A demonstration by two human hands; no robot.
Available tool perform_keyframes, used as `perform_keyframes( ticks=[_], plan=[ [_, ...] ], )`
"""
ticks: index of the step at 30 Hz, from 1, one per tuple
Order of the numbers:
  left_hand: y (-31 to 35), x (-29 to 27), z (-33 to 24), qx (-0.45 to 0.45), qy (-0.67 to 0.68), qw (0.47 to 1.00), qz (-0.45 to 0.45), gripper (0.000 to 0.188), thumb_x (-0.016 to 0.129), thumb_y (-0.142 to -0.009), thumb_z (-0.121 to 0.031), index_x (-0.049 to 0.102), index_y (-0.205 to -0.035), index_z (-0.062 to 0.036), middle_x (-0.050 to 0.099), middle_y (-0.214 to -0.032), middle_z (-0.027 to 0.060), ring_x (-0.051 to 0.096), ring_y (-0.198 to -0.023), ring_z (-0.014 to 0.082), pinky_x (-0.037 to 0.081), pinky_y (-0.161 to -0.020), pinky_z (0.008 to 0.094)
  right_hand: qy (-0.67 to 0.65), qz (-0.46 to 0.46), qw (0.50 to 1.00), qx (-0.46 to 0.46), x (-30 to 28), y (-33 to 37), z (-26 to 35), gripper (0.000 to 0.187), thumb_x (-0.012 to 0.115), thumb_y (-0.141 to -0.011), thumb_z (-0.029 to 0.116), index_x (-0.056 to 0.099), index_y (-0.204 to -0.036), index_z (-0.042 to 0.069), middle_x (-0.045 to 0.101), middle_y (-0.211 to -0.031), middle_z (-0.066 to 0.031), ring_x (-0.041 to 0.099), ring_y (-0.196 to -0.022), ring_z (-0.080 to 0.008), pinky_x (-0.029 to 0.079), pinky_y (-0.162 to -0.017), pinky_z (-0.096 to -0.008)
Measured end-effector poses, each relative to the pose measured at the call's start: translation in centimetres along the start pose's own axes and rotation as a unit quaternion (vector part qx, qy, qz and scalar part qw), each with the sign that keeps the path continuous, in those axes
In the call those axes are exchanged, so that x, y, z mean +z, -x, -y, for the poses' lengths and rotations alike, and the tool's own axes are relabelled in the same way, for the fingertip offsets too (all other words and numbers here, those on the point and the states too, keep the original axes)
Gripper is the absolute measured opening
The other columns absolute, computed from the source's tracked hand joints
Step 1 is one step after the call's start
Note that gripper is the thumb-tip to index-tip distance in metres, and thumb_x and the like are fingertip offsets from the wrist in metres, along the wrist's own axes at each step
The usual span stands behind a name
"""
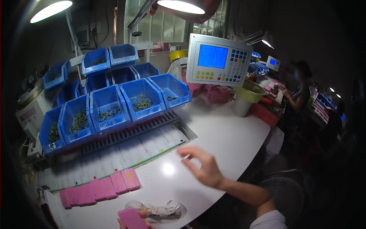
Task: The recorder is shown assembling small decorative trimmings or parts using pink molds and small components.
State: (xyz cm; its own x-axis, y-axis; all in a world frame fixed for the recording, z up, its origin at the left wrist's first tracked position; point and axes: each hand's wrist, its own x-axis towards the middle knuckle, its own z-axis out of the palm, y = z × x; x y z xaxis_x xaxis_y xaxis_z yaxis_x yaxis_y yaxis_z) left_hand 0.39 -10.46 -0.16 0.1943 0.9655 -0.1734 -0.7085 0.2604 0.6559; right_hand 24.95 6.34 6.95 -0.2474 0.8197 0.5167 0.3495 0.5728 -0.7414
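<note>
Far left: tiers of open-fronted blue plastic bins (106, 93), several of the lower ones holding small, curled green pieces (142, 102). Below them, a pale panel with a green front edge (126, 152), coloured dots along it. Against that edge, a slanting row of pink rectangular blocks (100, 190), side by side.

Bottom, left of centre: left hand (143, 214) grasping a single pink rectangular block (130, 219), tilted, at the table's near side. Just beyond it, a crumpled white bundle (166, 209), narrowed at the middle, lies on the smooth white tabletop (217, 128).

Right of centre: right hand (206, 166) raised over the table, blurred, thumb and forefinger bent toward each other; cannot tell whether anything is pinched.

Behind, a grey keypad console with blue screen (219, 59); then a yellow-green slatted plastic basket (249, 92). Far right, dim: a co-worker in dark clothing (299, 97).
</note>
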Motion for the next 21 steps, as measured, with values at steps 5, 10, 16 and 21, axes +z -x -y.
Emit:
perform_keyframes(
  ticks=[5,10,16,21],
  plan=[
    [1.4,-2.1,-1.1,0.047,0.016,0.994,-0.095,0.058,0.029,-0.095,-0.044,0.032,-0.131,0.0006,0.054,-0.109,0.0172,0.056,-0.092,0.0277,0.049,-0.07,0.0346,0.24,-0.152,0.956,-0.073,-8.2,-6.0,-6.1,0.03,0.06,-0.073,0.0,0.055,-0.103,0.0,0.052,-0.118,-0.0191,0.05,-0.108,-0.0346,0.039,-0.093,-0.038],
    [2.7,-3.0,-2.9,0.087,-0.041,0.98,-0.174,0.049,0.038,-0.095,-0.032,0.034,-0.13,0.003,0.053,-0.113,0.0179,0.056,-0.095,0.0269,0.048,-0.076,0.033,0.395,-0.245,0.879,-0.109,-13.7,-11.8,-10.1,0.031,0.057,-0.073,-0.002,0.054,-0.104,-0.001,0.048,-0.123,-0.0204,0.046,-0.111,-0.0359,0.036,-0.096,-0.0397],
    [1.9,-5.0,-9.9,0.197,-0.211,0.911,-0.296,0.032,0.057,-0.084,-0.011,0.05,-0.112,0.0048,0.058,-0.101,0.0104,0.059,-0.089,0.0175,0.051,-0.079,0.0312,0.26,0.032,0.965,-0.021,-5.2,-4.0,-10.2,0.024,0.053,-0.074,-0.004,0.056,-0.098,-0.004,0.054,-0.117,-0.0202,0.05,-0.11,-0.0349,0.038,-0.094,-0.0387],
    [0.7,-11.0,-18.5,0.255,-0.304,0.831,-0.39,0.043,0.063,-0.077,-0.002,0.051,-0.118,0.0033,0.056,-0.096,0.0052,0.059,-0.082,0.0132,0.052,-0.07,0.0271,0.157,0.203,0.964,-0.07,4.8,2.0,-5.5,0.048,0.058,-0.071,-0.005,0.047,-0.118,-0.003,0.048,-0.123,-0.021,0.05,-0.108,-0.0343,0.041,-0.088,-0.0372]
  ],
)
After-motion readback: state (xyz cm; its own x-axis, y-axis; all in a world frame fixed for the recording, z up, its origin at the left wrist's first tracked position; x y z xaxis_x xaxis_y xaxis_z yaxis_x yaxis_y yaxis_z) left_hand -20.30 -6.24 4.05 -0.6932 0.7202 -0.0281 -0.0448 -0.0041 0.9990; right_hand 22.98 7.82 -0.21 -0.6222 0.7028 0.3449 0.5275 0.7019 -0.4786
